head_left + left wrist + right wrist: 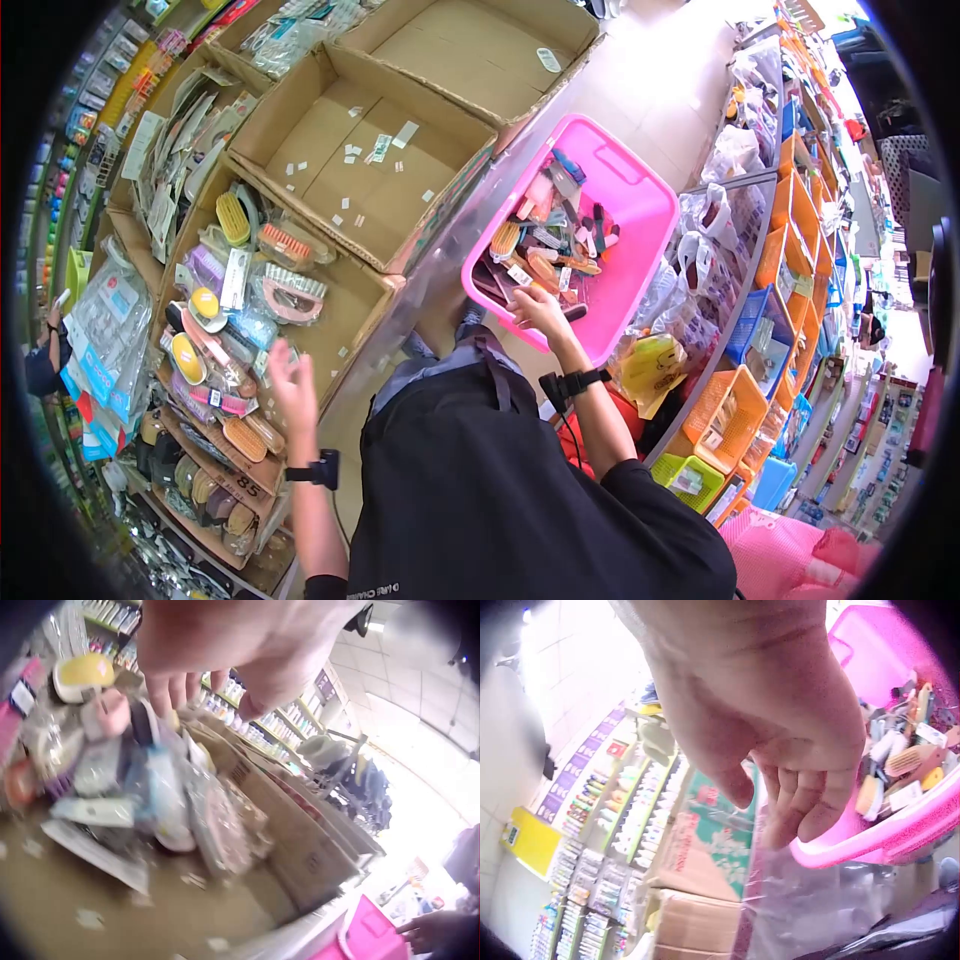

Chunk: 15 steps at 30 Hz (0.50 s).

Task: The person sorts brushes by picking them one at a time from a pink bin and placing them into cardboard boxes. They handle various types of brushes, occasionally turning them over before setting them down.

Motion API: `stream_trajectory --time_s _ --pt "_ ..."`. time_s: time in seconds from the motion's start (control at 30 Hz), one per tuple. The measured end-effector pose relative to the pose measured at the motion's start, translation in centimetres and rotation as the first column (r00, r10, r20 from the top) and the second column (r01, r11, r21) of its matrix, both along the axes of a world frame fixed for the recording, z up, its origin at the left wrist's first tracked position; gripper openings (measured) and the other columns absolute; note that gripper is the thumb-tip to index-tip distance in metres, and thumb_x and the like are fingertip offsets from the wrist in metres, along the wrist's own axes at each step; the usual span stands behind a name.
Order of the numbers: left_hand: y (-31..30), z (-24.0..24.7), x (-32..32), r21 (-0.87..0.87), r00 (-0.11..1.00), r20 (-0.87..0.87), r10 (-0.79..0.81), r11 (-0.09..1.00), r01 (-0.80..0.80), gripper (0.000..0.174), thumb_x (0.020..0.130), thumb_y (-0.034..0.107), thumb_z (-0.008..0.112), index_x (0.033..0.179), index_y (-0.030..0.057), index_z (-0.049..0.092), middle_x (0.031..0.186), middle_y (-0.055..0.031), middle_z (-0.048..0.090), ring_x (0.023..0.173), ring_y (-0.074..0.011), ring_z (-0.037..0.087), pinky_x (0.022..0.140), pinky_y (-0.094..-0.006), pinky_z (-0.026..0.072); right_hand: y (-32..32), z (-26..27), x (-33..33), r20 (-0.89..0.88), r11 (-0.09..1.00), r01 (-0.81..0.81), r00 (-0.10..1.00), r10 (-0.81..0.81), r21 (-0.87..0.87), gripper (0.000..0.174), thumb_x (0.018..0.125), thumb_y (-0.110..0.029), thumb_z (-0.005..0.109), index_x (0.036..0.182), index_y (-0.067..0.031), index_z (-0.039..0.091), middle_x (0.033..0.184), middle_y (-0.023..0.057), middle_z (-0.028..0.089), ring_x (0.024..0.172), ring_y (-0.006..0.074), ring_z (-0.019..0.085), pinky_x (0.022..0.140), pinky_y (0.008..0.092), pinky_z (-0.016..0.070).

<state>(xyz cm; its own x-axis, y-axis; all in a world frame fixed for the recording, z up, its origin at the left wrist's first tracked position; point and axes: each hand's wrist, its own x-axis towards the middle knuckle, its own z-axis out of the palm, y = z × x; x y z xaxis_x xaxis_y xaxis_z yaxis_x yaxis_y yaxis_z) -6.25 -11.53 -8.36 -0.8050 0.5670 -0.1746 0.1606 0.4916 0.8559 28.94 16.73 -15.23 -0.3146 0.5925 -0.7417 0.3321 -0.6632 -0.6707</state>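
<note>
My left hand (292,385) hovers with loose, spread fingers over the near side of a cardboard box (345,285) that holds several brushes. Nearest to it are a pink-backed scrub brush (292,295) in clear plastic, a yellow-topped brush (187,357) and an orange brush (244,440). In the left wrist view that hand's fingers (177,691) hang bare above the wrapped brushes (217,825). Over the near rim of a pink plastic bin (640,205) is my right hand (538,312), fingers loosely bent and holding nothing. Inside the bin lie mixed brushes (543,268), several with wooden or coloured handles.
Beyond the brush box stand further cartons, one with paper scraps on its floor (360,185). Bagged goods (110,335) lie at the left. Orange baskets (725,415) and plastic-wrapped stock line the right shelf. A grey tiled floor (640,80) runs between.
</note>
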Motion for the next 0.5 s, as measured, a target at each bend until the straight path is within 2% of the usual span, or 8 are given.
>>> stream_trajectory --time_s 0.1,0.13,0.2,0.23,0.33,0.37,0.47,0.5 --pt "2.9 -1.1 4.9 -0.133 0.993 -0.024 -0.118 0.984 0.114 0.056 0.095 0.032 0.063 0.137 -0.0014 0.046 0.137 -0.016 0.051 0.126 -0.0286 0.049 0.106 -0.0413 0.0366 2.8 -5.7 0.4 0.018 0.992 0.108 0.994 -0.107 -0.058 0.033 0.1 -0.026 0.054 0.122 -0.0018 0.054 0.086 0.0071 0.065 0.064 0.0114 0.06 0.057 0.0275 0.051" --pt "3.2 -1.8 5.7 -0.189 0.989 -0.018 -0.15 0.971 0.144 0.058 0.094 0.036 0.064 0.135 -0.002 0.048 0.135 -0.0168 0.053 0.126 -0.031 0.049 0.106 -0.0426 0.0363 3.7 -8.1 0.7 -0.049 0.968 0.171 0.982 -0.182 -0.183 0.029 0.099 -0.023 0.054 0.12 -0.003 0.055 0.086 0.008 0.066 0.063 0.0122 0.06 0.054 0.0271 0.0501" --pt "4.0 -1.0 6.7 -0.423 0.909 -0.217 -0.356 0.874 0.241 0.063 0.091 0.042 0.065 0.133 -0.0023 0.049 0.134 -0.0187 0.053 0.125 -0.0343 0.048 0.106 -0.0444 0.036 5.2 -12.9 1.2 -0.142 0.863 0.257 0.927 -0.347 -0.435 0.023 0.098 -0.019 0.055 0.116 -0.0055 0.056 0.086 0.0096 0.068 0.059 0.0139 0.061 0.048 0.0263 0.0484" --pt "4.6 -0.6 7.0 -0.538 0.836 -0.288 -0.466 0.802 0.261 0.065 0.09 0.045 0.065 0.132 -0.0025 0.05 0.133 -0.0196 0.054 0.124 -0.036 0.048 0.106 -0.0453 0.0359 5.9 -13.8 1.0 -0.149 0.848 0.209 0.937 -0.316 -0.487 0.029 0.1 -0.021 0.052 0.12 -0.001 0.051 0.087 0.0122 0.065 0.064 0.0181 0.062 0.057 0.0294 0.0537" --pt "5.4 -0.4 7.0 -0.572 0.853 -0.249 -0.459 0.78 0.253 0.071 0.087 0.051 0.065 0.132 -0.0021 0.05 0.132 -0.0206 0.053 0.122 -0.0392 0.048 0.105 -0.0475 0.0359 6.6 -14.9 -0.4 -0.059 0.826 0.28 0.934 -0.351 -0.489 0.032 0.1 -0.02 0.049 0.125 -0.0009 0.047 0.094 0.0161 0.067 0.064 0.0215 0.063 0.057 0.032 0.0543" --pt "5.6 -0.4 6.9 -0.592 0.85 -0.241 -0.468 0.765 0.254 0.071 0.087 0.05 0.066 0.132 -0.0019 0.05 0.132 -0.0203 0.053 0.121 -0.0389 0.048 0.105 -0.0473 0.036 6.7 -15.7 -0.8 -0.058 0.839 0.266 0.942 -0.331 -0.474 0.033 0.1 -0.019 0.047 0.128 -0.0013 0.045 0.101 0.0173 0.068 0.071 0.0226 0.066 0.06 0.0332 0.0551" --pt "5.7 -0.3 6.8 -0.635 0.856 -0.205 -0.474 0.73 0.252 0.07 0.087 0.05 0.067 0.132 -0.0012 0.051 0.131 -0.0196 0.053 0.121 -0.0385 0.049 0.104 -0.0468 0.0365 6.8 -18.7 -1.8 -0.033 0.816 0.255 0.948 -0.317 -0.519 0.032 0.1 -0.021 0.047 0.126 -0.0028 0.048 0.098 0.0122 0.07 0.074 0.0192 0.067 0.064 0.0319 0.0554" --pt "5.8 -0.3 6.8 -0.641 0.865 -0.191 -0.465 0.726 0.249 0.07 0.086 0.049 0.067 0.132 -0.001 0.051 0.131 -0.0196 0.054 0.121 -0.0385 0.049 0.104 -0.0468 0.0367 7.0 -19.1 -2.0 -0.051 0.81 0.231 0.951 -0.305 -0.54 0.035 0.101 -0.022 0.046 0.13 -0.0032 0.045 0.103 0.0127 0.069 0.078 0.0197 0.067 0.068 0.0343 0.0563"
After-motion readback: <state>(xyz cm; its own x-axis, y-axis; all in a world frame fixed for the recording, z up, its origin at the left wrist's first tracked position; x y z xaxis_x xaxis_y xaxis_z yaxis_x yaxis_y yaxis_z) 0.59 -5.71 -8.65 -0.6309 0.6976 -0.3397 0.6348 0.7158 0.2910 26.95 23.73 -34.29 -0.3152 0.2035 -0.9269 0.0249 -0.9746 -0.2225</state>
